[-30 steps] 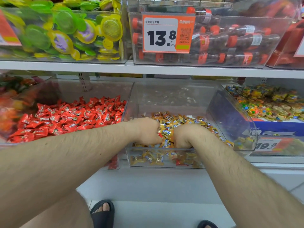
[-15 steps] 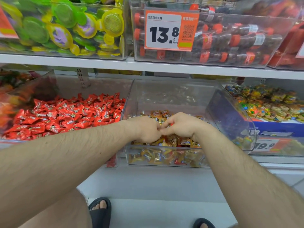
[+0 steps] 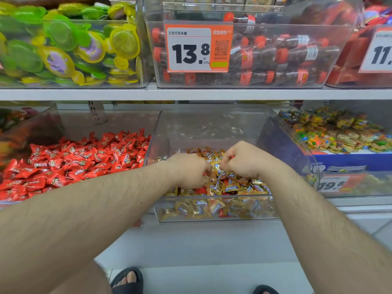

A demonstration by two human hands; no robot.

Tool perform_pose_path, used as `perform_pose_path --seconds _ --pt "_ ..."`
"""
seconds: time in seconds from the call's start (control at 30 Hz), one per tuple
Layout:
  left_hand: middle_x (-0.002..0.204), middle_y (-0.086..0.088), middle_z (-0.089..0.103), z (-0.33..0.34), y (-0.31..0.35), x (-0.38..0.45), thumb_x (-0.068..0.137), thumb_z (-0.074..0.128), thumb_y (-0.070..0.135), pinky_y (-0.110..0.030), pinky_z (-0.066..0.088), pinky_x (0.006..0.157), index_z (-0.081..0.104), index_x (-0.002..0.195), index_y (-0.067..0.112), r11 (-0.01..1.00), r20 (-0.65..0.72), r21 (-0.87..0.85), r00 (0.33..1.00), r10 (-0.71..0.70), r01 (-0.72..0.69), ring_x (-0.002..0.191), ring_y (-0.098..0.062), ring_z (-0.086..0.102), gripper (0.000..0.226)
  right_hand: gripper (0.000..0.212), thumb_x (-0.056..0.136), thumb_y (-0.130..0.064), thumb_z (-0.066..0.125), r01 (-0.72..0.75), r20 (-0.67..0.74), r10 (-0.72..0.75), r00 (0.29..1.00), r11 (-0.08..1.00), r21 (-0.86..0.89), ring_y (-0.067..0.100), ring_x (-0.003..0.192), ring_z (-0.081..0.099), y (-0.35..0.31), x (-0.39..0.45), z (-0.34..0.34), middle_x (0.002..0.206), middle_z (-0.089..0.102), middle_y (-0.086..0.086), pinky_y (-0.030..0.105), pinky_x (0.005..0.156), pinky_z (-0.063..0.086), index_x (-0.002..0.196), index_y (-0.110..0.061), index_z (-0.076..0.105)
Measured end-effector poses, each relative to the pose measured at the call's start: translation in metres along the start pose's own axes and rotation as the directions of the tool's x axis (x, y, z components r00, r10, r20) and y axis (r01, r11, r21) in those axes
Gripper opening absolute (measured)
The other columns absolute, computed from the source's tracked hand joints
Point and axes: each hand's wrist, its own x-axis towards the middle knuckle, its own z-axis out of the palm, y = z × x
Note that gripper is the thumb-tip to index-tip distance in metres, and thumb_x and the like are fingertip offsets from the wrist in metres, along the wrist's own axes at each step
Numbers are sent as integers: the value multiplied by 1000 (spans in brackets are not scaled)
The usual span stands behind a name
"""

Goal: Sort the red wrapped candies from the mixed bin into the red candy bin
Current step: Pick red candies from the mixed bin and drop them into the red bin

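Two bare hands work inside the clear plastic mixed bin, which holds mostly gold-wrapped candies with a few red ones among them. Left hand: fingers curled downward into the pile, with a sliver of red wrapper showing at its fingertips; whether it truly pinches that piece cannot be told, as the fingertips are hidden behind the knuckles. Right hand: fingers curled, raised slightly above the pile, a thin edge of red visible at its far side, judged to be a red wrapped candy clasped inside the fist. One further loose red candy lies near the bin's front wall, just below and toward the viewer from the left hand; another shows through the front wall lower down. Its long axis runs roughly left to right. Destination: the clear bin of red wrapped candies, standing immediately to the left of the mixed bin, their side walls adjoining. The left hand is the nearer of the two to that wall, so any delivery is judged a short leftward carry over the shared wall; the right hand would have to cross in front of the left
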Motion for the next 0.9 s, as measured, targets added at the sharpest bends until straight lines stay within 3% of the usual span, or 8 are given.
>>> perform_pose_path --seconds 0.07,0.2,0.37,0.47,0.63,0.77,0.83,0.9 --pt "118 -3 65 -6 -8 0 94 46 28 -33 50 79 60 125 29 993 -72 -11 991 -115 115 101 -26 61 34 19 87 -11 61 12 -30 -13 999 999 -42 7 47 49 1 1 3 61 60 -8 19 46 40 74 -18 74" --pt "116 -2 66 -17 -18 -7 93 48 27 -32 52 77 61 123 27 978 -141 -132 973 -182 163 90 -22 61 33 14 81 -17 68 48 -3 -51 999 963 -266 15 76 63 -9 9 22 93 70 -3 26 64 51 91 -24 74" --pt "118 1 66 -20 -19 -24 98 49 34 -33 50 84 61 124 28 963 -220 -246 961 -166 110 101 -21 62 29 40 74 -36 76 112 160 -41 986 875 -470 19 79 64 -31 17 50 86 67 -2 30 69 54 109 -18 68" --pt "88 10 71 -27 -20 -43 96 51 35 -27 49 74 67 109 28 891 -337 -448 910 -241 70 89 -14 67 22 28 77 -35 74 138 255 4 967 832 -537 21 72 58 -36 22 60 76 59 -1 28 64 49 89 -15 59" --pt "62 5 70 -34 -28 -83 93 55 26 -20 41 45 67 85 27 491 -415 -858 763 -495 -149 49 -11 53 15 17 84 -25 68 115 199 -27 980 888 -445 20 59 51 -30 23 59 68 55 2 27 55 41 81 -10 63" --pt "52 -6 60 -23 -46 -98 95 52 18 -16 25 37 59 70 13 99 -292 -943 649 -703 -316 34 -12 37 27 26 92 -38 65 14 132 -28 991 994 108 14 51 42 -32 14 44 65 50 0 24 49 31 83 -14 65" --pt "51 -3 53 -14 -60 -102 96 49 21 -15 18 37 50 66 16 -194 -137 -889 645 -752 -414 35 -11 32 30 26 95 -41 60 -145 217 22 976 807 573 11 46 34 -42 6 36 65 44 1 22 44 25 79 -19 60" --pt "54 0 48 -6 -77 -103 95 48 25 -18 14 38 44 66 20 -507 10 -720 725 -689 -473 38 -10 29 30 27 95 -41 57 -308 346 16 938 496 812 10 45 34 -55 -4 30 65 45 3 19 38 26 84 -16 59"
